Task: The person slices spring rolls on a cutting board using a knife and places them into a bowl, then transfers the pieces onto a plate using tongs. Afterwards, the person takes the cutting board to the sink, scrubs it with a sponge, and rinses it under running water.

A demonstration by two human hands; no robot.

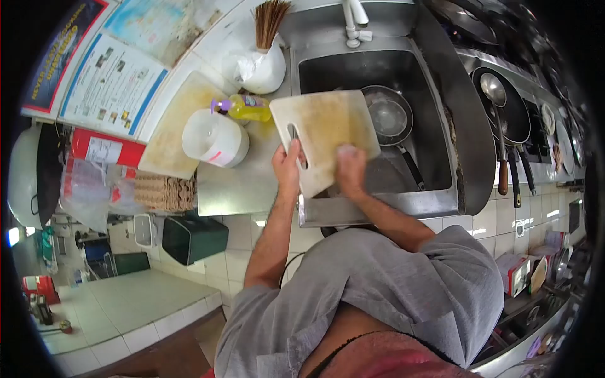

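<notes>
My left hand (288, 165) grips a white cutting board (328, 120) at its handle slot, with the fingers through the slot. The board is yellowed and stained in the middle and is held tilted over the left part of the metal sink (441, 201). My right hand (350, 169) is bunched against the board's lower right face and blurred by motion. Whatever it holds is hidden. Behind the board, in the sink basin, lie a frying pan with a black handle (411, 167) and a round metal bowl or strainer (386, 118).
Left of the sink stand a white tub (215, 140), a yellow soap bottle (252, 108), a second cutting board (179, 126) and a white container (263, 69) with a stick brush. A faucet (353, 25) rises behind. Pans and a ladle (493, 90) lie at right.
</notes>
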